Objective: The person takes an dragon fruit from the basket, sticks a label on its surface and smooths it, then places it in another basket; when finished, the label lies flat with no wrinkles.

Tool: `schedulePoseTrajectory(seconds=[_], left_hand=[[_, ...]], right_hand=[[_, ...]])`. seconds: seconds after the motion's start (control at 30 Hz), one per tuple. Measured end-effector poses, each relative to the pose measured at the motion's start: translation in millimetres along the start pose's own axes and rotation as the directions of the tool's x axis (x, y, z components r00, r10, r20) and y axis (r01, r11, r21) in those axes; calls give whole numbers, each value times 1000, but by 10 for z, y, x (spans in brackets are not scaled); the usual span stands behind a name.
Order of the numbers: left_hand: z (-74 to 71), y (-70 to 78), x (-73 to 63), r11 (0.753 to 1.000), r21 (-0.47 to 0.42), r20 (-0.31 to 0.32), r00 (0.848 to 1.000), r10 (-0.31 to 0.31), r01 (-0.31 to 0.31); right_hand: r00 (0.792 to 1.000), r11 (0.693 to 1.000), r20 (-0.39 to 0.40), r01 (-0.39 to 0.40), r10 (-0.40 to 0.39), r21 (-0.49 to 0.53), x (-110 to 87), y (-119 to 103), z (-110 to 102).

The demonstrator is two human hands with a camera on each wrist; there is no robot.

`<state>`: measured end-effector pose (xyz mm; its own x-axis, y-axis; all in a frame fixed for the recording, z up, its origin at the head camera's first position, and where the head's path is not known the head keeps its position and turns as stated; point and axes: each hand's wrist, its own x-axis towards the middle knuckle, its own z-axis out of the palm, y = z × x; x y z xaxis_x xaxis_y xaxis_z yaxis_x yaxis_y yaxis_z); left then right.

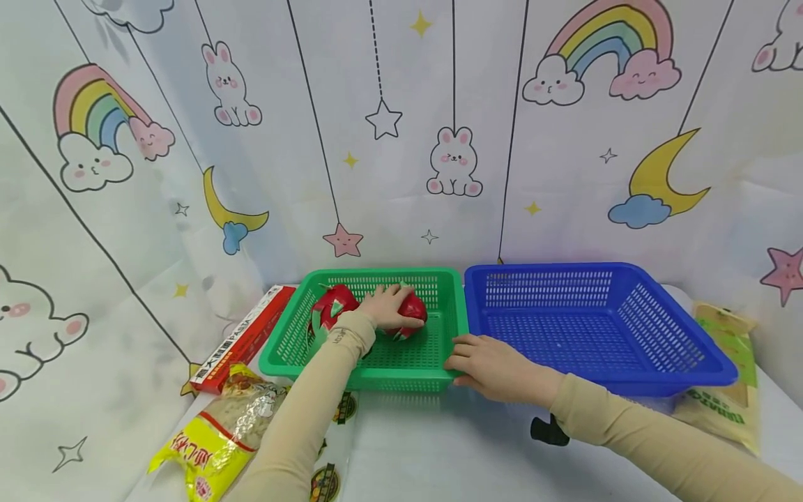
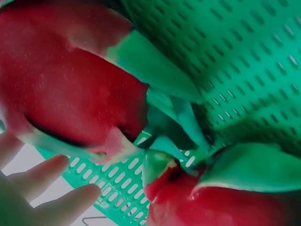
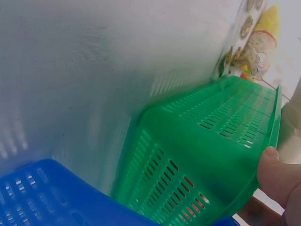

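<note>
My left hand [image 1: 384, 308] reaches into the green basket [image 1: 463, 314], over a red dragon fruit [image 1: 412, 307] with green scales. In the left wrist view its fingers [image 2: 70, 202] are spread and fairly straight, beside a large dragon fruit [image 2: 80, 84]; gaps show between fingertips and fruit. Another dragon fruit [image 1: 339, 296] lies at the basket's left, partly hidden by my sleeve. My right hand [image 1: 495, 366] grips the green basket's front right corner, its thumb [image 3: 270, 165] against the rim in the right wrist view.
A blue basket [image 1: 552, 383] stands against the green one's right side. To the left lie a red and white box [image 1: 241, 341] and a yellow-ended clear bag [image 1: 219, 446]. A beige and green package [image 1: 721, 411] sits at the right, and a small black object [image 1: 550, 431] near my right wrist.
</note>
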<state>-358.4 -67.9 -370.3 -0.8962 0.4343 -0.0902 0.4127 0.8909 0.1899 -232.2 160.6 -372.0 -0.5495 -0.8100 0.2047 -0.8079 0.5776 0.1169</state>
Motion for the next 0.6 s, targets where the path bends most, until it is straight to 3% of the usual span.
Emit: schedulePoseTrajectory(seconds=[0.3,0.6], left_hand=[[20,49,27,1000,-12,56,998,-11,12],[113,44,102,1000,-8,31,999,-21,21]], right_hand=[[1000,1000,-18,15,-15,0,-8,13,22],[998,999,-55,42,-44,-31,-2,14,13]])
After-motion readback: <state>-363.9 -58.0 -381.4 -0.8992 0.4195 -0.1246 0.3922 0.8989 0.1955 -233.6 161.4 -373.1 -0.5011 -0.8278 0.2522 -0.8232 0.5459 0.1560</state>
